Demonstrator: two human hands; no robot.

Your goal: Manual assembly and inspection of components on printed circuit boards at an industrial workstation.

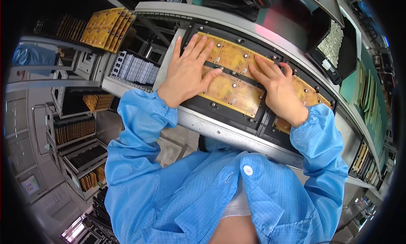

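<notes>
Laying our left hand (pixel 186 73) flat with fingers spread on the farther yellow circuit board (pixel 232 54), we rest our right hand (pixel 280 89), loosely bent, at its right end; neither visibly grips anything. The board sits in a black fixture (pixel 228 115), just beyond a nearer board (pixel 245 96) bearing a triangular symbol (pixel 229 92) and small pale marks (pixel 234 101), too tiny for us to read.

Fingers (pixel 192 45) partly hide upper yellow board (pixel 231 53).
</notes>
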